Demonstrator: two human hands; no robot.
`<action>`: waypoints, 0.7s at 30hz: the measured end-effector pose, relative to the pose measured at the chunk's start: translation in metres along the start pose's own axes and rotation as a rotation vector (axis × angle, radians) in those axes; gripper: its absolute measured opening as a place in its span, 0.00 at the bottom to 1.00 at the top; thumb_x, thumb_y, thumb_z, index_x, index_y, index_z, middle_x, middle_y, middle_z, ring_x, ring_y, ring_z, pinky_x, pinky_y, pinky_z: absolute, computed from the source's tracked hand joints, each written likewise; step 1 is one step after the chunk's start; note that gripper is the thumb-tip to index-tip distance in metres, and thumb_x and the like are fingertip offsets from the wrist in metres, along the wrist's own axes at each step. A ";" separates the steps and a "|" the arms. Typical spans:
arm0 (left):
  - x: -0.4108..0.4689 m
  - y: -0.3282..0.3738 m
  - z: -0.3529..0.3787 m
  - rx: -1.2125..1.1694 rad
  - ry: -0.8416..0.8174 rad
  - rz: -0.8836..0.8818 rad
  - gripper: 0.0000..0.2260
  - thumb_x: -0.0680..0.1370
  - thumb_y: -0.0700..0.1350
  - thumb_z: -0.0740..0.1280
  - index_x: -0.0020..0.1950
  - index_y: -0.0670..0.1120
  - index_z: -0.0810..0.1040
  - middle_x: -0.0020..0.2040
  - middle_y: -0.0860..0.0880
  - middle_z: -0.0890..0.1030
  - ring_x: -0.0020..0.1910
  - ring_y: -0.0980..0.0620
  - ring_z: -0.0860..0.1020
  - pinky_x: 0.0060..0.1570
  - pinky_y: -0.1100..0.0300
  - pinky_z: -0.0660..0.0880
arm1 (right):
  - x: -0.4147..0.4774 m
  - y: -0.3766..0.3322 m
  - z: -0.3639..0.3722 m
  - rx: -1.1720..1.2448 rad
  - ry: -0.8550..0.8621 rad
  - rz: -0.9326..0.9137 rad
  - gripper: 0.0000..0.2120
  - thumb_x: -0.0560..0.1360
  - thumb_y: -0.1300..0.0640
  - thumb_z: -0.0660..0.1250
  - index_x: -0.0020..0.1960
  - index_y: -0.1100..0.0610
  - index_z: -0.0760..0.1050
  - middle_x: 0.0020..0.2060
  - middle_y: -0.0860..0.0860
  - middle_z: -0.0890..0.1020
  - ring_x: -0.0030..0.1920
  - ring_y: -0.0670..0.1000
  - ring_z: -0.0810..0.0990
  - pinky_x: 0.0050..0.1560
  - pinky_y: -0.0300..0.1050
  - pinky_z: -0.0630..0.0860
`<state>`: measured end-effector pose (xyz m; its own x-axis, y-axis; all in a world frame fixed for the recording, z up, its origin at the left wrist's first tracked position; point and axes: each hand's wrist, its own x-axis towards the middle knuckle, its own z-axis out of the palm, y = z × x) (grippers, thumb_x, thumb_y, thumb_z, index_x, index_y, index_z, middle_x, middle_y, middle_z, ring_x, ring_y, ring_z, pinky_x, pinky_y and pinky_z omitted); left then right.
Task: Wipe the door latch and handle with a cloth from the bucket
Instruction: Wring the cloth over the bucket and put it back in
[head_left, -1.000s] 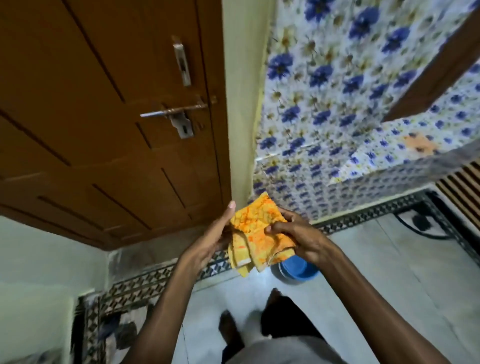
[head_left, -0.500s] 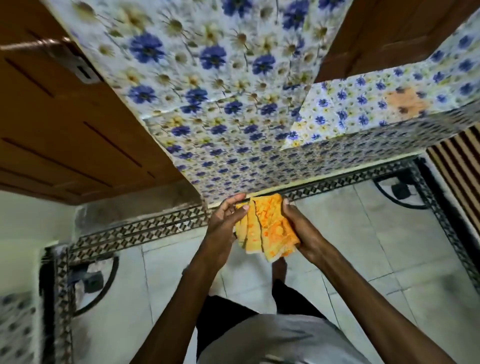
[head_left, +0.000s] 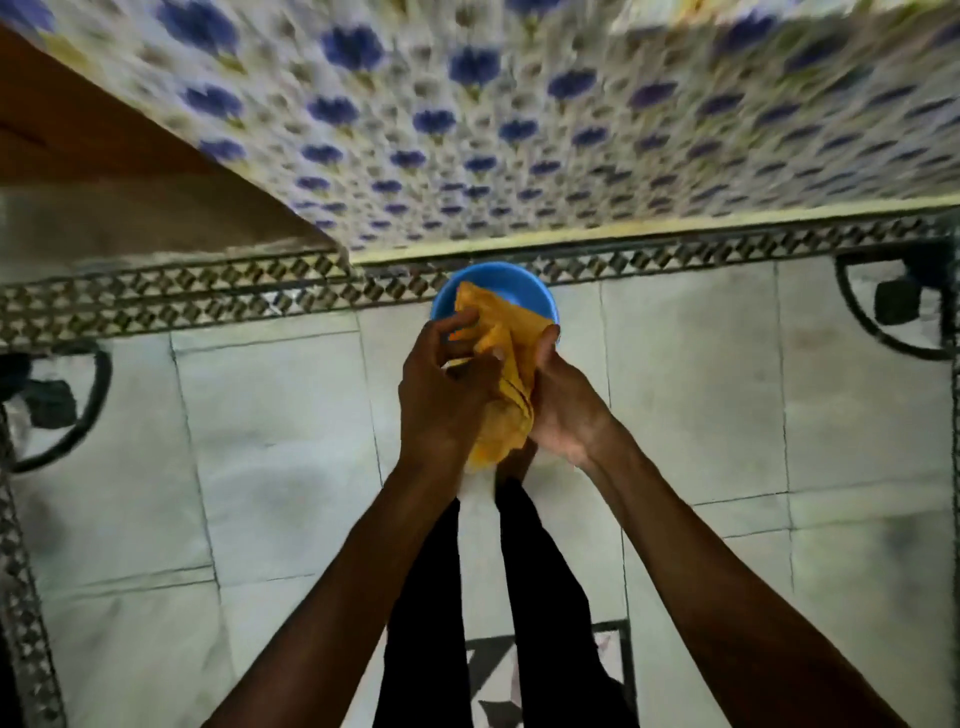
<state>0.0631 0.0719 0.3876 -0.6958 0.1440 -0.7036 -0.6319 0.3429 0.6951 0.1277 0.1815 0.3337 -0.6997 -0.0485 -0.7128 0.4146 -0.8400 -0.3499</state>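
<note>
I am looking straight down at a blue bucket (head_left: 540, 299) that stands on the pale tiled floor (head_left: 270, 415), right against the patterned border strip (head_left: 182, 293) at the foot of the flowered wall (head_left: 467, 130). Only the far arc of its rim and a little of its inner wall show; the rest is covered, so I cannot tell whether it holds water or anything else.

The orange-yellow cloth (head_left: 506, 343) is bunched up above the bucket, on the near side of its rim from my view, pressed between both hands. My left hand (head_left: 441, 395) has its fingers curled round the cloth's left side, gripping it. My right hand (head_left: 563, 405) is clamped on the cloth's right side, palm turned inward with the thumb up near the bucket's rim. A loose end of cloth hangs below the hands.

To the left of the bucket, beyond the border strip, a brown wooden door (head_left: 78, 150) edge runs along the wall; its latch and handle are out of frame. My dark trouser legs (head_left: 545, 597) stand just nearer than the bucket.

I can read no label, brand or writing on the bucket or cloth; the picture is blurred.
</note>
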 end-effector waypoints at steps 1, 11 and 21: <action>0.018 -0.019 0.009 -0.003 0.015 -0.024 0.19 0.63 0.55 0.76 0.53 0.62 0.81 0.54 0.48 0.85 0.54 0.44 0.85 0.57 0.37 0.80 | 0.020 0.013 -0.020 0.015 -0.021 0.039 0.36 0.66 0.39 0.74 0.68 0.57 0.73 0.63 0.58 0.79 0.63 0.56 0.79 0.66 0.52 0.75; 0.165 -0.133 0.034 0.347 0.121 0.085 0.13 0.72 0.42 0.72 0.55 0.54 0.81 0.46 0.51 0.83 0.48 0.49 0.84 0.50 0.45 0.83 | 0.153 0.078 -0.144 -0.223 0.267 0.013 0.31 0.80 0.37 0.54 0.69 0.60 0.72 0.64 0.61 0.78 0.65 0.60 0.77 0.70 0.60 0.70; 0.218 -0.153 0.061 0.254 -0.069 -0.073 0.06 0.79 0.42 0.67 0.52 0.52 0.75 0.50 0.49 0.83 0.49 0.48 0.84 0.53 0.50 0.83 | 0.179 0.070 -0.155 -0.569 0.191 -0.020 0.20 0.77 0.36 0.55 0.56 0.46 0.78 0.54 0.49 0.85 0.57 0.48 0.83 0.61 0.48 0.77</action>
<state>0.0289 0.1076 0.1185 -0.6212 0.1704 -0.7649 -0.5674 0.5755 0.5889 0.1223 0.1976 0.0875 -0.6154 0.1068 -0.7809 0.6857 -0.4160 -0.5972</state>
